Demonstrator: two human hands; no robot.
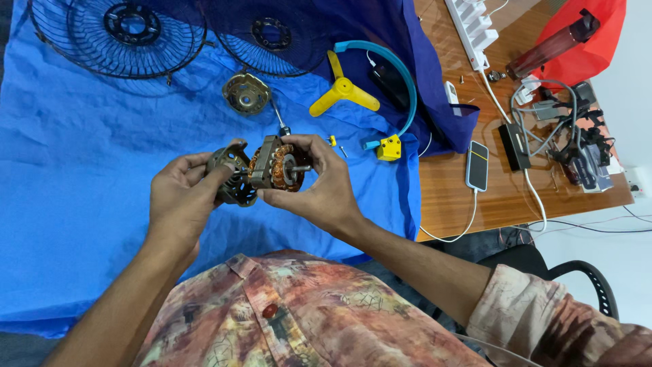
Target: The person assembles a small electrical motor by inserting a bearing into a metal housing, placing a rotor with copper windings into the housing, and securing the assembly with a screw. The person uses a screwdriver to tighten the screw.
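At the far left a blue cloth (75,156) covers most of the work surface, and near its top edge lies a round black wire fan guard (115,34), with a second fan guard (272,34) just to its right, partly on a darker blue fabric (407,41). Below these, above the cloth's middle, the left hand (180,200) is closed around a dark metal end housing (229,178), fingers curled over its outer face and thumb across the top. That housing sits right against a fan motor core (275,166) with copper windings and a short steel shaft sticking out toward the right; the two parts touch or nearly touch, and I cannot tell if they are fully seated. The right hand (322,190) grips the motor core, thumb underneath and fingers wrapped over the top, so both hands hold the assembly in the air above the cloth, close to the person's patterned shirt (285,312). Just behind the motor, on the cloth, rests another metal motor cover (244,93) with a screwdriver (278,117) beside it. Further right lie a yellow three-bladed piece (343,92), a light blue curved band (394,75) and a small yellow block (389,147). Past the cloth's right edge the wooden table (448,197) carries a phone (477,165) on a white cable, a white power strip (472,27), a tangle of cables and adapters (564,122) and a red bag (584,41).
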